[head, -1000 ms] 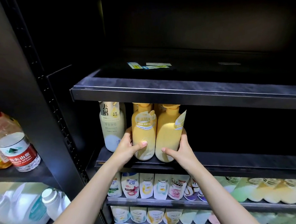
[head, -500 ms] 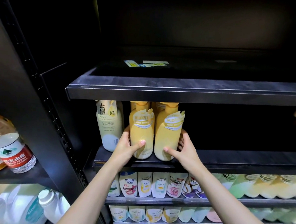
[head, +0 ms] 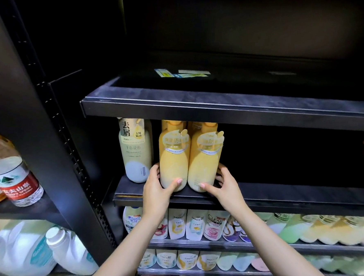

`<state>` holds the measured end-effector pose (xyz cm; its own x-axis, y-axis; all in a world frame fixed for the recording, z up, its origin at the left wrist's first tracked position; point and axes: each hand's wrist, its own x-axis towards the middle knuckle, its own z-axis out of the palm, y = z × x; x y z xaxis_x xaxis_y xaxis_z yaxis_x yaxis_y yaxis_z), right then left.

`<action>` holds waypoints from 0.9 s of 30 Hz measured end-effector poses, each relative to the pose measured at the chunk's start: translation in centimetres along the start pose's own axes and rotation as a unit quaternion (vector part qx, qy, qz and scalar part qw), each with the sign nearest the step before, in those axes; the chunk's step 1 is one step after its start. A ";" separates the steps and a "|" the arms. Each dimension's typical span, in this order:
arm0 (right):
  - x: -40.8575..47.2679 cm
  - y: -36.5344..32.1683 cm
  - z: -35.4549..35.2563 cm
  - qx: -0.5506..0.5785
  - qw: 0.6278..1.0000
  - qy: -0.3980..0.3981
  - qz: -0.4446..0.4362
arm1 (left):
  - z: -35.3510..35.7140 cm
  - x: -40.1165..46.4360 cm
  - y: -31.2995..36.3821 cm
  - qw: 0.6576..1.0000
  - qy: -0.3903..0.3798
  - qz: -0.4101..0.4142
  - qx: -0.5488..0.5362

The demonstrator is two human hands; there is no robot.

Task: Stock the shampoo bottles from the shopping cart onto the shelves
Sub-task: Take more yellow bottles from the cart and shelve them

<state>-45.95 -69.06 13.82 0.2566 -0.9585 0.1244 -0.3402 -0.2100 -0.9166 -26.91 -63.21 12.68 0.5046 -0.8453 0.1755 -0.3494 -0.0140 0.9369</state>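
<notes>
Left thumb tip [head: 179, 181] pressed flat across the lower front of the left yellow shampoo bottle [head: 174, 159], remaining fingers wrapped round its left side, so left hand [head: 156, 187] grips the base of that bottle. Right thumb tip [head: 202, 185] laid against the lower front of the right yellow shampoo bottle [head: 206, 159], other fingers curled round its right side near the base, so right hand [head: 224, 183] holds that one loosely, palm slightly clear of it. Both bottles upright and touching side by side, standing at the front edge of the middle shelf [head: 286, 192], toward its left end, pump tops hidden under the lip of the upper shelf [head: 217, 110]. More yellow bottles just visible behind them, count unclear. Just beside the left hand, a pale cream shampoo bottle [head: 135, 149] with Chinese lettering, upright at the left end of the same shelf. Flat on the upper shelf, some paper price labels [head: 181, 72], near the back. Beneath the middle shelf, two tiers of refill pouches [head: 195, 224], leaning forward in rows. Across the black upright on the left, a water bottle with a red label [head: 13, 176] on a side shelf, large white jugs [head: 64, 253] below it.
</notes>
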 end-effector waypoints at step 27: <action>1.8 -0.1 1.7 -0.176 0.984 -0.006 0.010 | 0.8 1.1 1.6 0.992 0.007 -0.021 0.126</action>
<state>-43.95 -70.42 13.50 0.2568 -0.9611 0.1012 -0.6366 -0.2470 -0.7306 -27.50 -64.59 14.14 0.5334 -0.8336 0.1435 -0.5131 -0.1840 0.8384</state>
